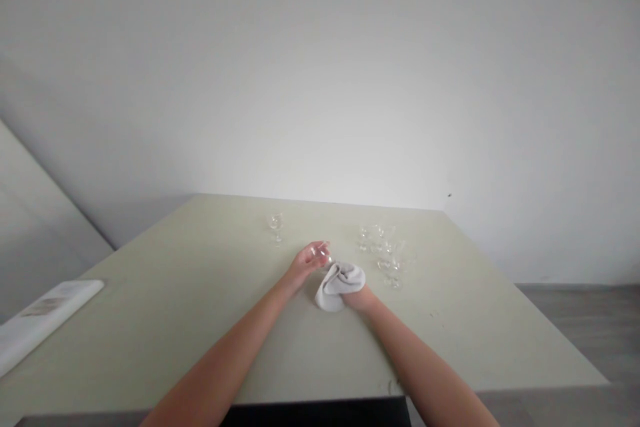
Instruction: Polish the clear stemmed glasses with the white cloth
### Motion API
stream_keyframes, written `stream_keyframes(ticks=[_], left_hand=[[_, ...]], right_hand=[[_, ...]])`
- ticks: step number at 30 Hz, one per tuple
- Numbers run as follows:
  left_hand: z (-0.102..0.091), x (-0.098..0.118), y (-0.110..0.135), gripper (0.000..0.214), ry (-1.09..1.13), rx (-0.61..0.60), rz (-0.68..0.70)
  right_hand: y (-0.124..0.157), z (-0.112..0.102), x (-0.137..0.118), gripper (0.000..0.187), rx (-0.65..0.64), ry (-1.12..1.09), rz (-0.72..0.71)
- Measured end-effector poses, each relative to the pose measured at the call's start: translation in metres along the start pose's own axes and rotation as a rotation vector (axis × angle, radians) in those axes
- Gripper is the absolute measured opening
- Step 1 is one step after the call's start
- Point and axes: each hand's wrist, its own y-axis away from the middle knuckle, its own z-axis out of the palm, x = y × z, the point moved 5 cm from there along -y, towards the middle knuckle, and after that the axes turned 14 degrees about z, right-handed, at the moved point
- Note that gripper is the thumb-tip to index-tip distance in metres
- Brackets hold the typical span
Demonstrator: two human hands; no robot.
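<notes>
My left hand point(306, 259) is closed around the bowl of a small clear stemmed glass point(321, 251), above the middle of the table. Close on its right, my right hand point(353, 297) is wrapped in a pale grey cloth point(340, 281) and grips it; most of its fingers are covered. The cloth meets the lower end of the held glass, whose foot I cannot make out. Farther back on the left, a single stemmed glass point(276, 225) stands upright. To the right of the cloth, several clear glasses point(389, 257) stand grouped together.
The pale table point(210, 260) reaches a plain wall point(320, 80) at its far edge. A white flat package point(50, 313) with a printed patch lies at the left edge. Something black point(320, 412) lies at the near edge, below my arms.
</notes>
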Motion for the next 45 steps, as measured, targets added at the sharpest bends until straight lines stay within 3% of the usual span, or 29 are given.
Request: stream_keyframes(ticks=[3,8,10,14,17,21,23,25,28,32,35,38,41,45], left_hand=[[0.004,0.001,0.001,0.059,0.168,-0.086,-0.050],[0.000,0.001,-0.001,0.055,0.017,-0.022,-0.006],[-0.002,-0.002,-0.001,0.061,-0.018,-0.009,-0.013],[-0.003,0.000,-0.001,0.065,0.162,-0.029,-0.018],[-0.003,0.006,-0.002,0.062,0.222,-0.013,0.019],[-0.014,0.013,-0.009,0.057,0.248,0.148,0.106],[-0.021,0.015,-0.012,0.053,0.258,0.218,0.145],[-0.024,0.016,-0.013,0.053,0.216,0.215,0.160],[-0.017,0.017,-0.011,0.060,0.070,0.116,0.175],[-0.001,0.029,-0.006,0.064,-0.149,0.023,0.304],[0.006,0.040,-0.009,0.063,-0.239,0.028,0.361],[0.016,0.046,-0.024,0.062,-0.218,0.074,0.335],[0.038,0.041,-0.041,0.060,-0.294,0.063,0.300],[0.077,0.016,-0.054,0.058,-0.585,-0.119,0.286]], right_hand=[[0.002,0.007,0.001,0.027,-0.145,-0.161,0.050],[0.002,0.008,0.000,0.024,-0.064,-0.044,0.003],[0.003,0.010,0.003,0.023,-0.075,-0.119,0.043],[0.005,0.019,0.010,0.029,-0.157,-0.377,0.129],[0.000,0.015,0.015,0.029,-0.069,-0.519,0.193],[-0.008,-0.003,0.024,0.030,0.196,-0.668,0.269],[-0.008,-0.005,0.026,0.035,0.208,-0.708,0.308],[-0.007,0.003,0.027,0.040,0.132,-0.731,0.362],[-0.007,0.016,0.026,0.037,0.023,-0.706,0.360],[-0.011,0.016,0.028,0.034,-0.002,-0.659,0.253],[-0.009,0.011,0.024,0.035,-0.059,-0.515,0.199],[-0.001,0.013,0.007,0.032,-0.248,-0.238,0.056],[0.008,0.018,-0.008,0.024,-0.401,-0.062,-0.069],[0.011,0.018,-0.016,0.019,-0.391,0.095,-0.206]])
